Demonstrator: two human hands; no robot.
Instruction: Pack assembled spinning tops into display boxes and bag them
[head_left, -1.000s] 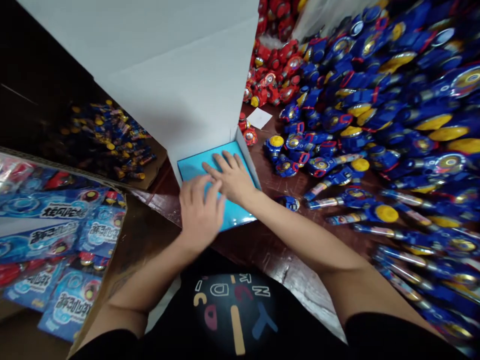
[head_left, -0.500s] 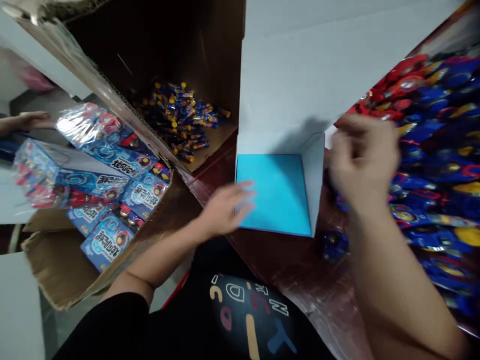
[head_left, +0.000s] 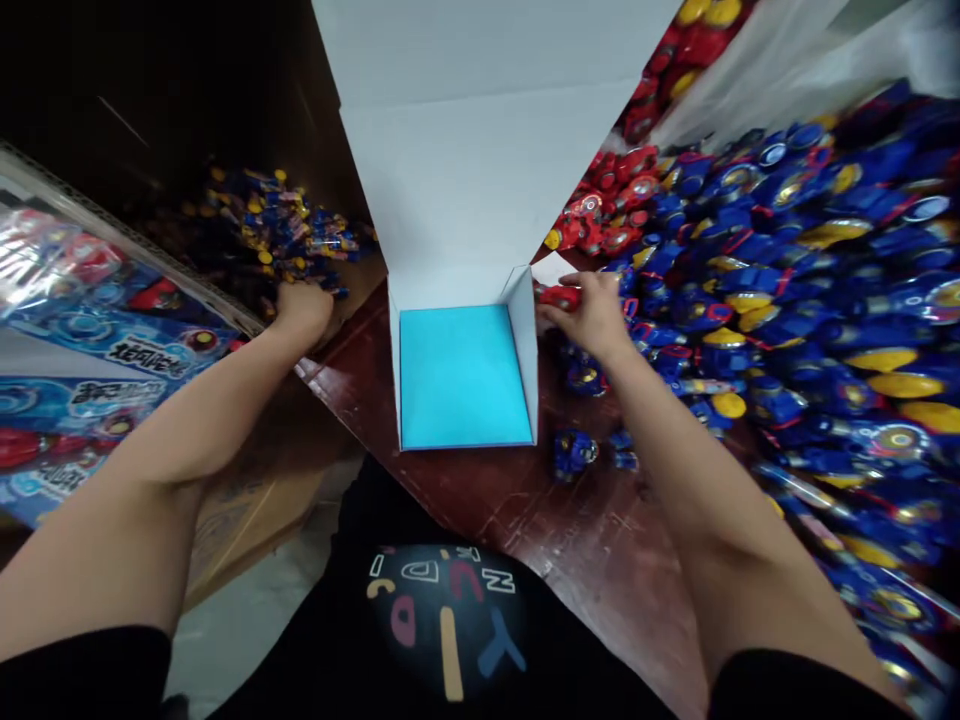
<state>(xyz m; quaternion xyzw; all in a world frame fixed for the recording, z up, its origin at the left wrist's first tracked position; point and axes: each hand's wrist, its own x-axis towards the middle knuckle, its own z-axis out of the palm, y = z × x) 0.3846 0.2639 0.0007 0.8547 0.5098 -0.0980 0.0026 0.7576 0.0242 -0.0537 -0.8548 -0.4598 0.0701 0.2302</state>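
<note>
Box [head_left: 529, 365] is standing open on the bench [head_left: 480, 485], its tall white flap rising at the far side, its blue floor [head_left: 465, 375] facing up between the two hands. From where I'm watching, everything is turning on that middle position: the right hand [head_left: 598, 318] is lying just off the box's right wall, and the left hand [head_left: 304, 312] is reaching farther out, down into the brown carton [head_left: 364, 285] on the other side.

The right hand is keeping a narrow shape, thumb and fingers pinching a red toy [head_left: 559, 297]. That toy is sitting just outside the right wall, seeming to point its long axis crosswise, toward the box, though the fingers are covering part of it. A white card [head_left: 550, 268] is lying just beyond it.

The left hand is touching or nearly touching the heap of small blue-and-yellow tubes [head_left: 300, 225]; its fingers are disappearing among them, so I cannot tell whether it is spreading wide or gripping one. The right hand is clearly being the nearer one to the box.

Blue toys [head_left: 795, 190] are crowding the right side, and more red ones [head_left: 622, 190] are bunching behind them.
</note>
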